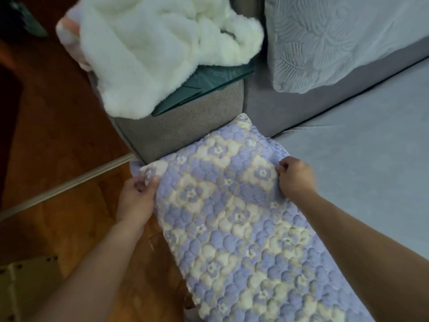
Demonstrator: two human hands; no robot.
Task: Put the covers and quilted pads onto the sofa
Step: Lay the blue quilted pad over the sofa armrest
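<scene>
A quilted pad (pixel 234 219) with lilac and cream flower squares lies along the front of the grey sofa seat (pixel 362 163), its far end against the sofa arm (pixel 185 126). My left hand (pixel 137 198) pinches the pad's left edge near the far corner. My right hand (pixel 296 177) pinches the pad's right edge on the seat. A fluffy white cover (pixel 148 49) is heaped over the top of the sofa arm.
A teal folded item (pixel 209 82) sits on the arm under the white cover. A pale grey embossed cushion (pixel 336 40) leans on the sofa back. Wooden floor (pixel 58 147) lies to the left, with a pale strip (pixel 69 184) across it.
</scene>
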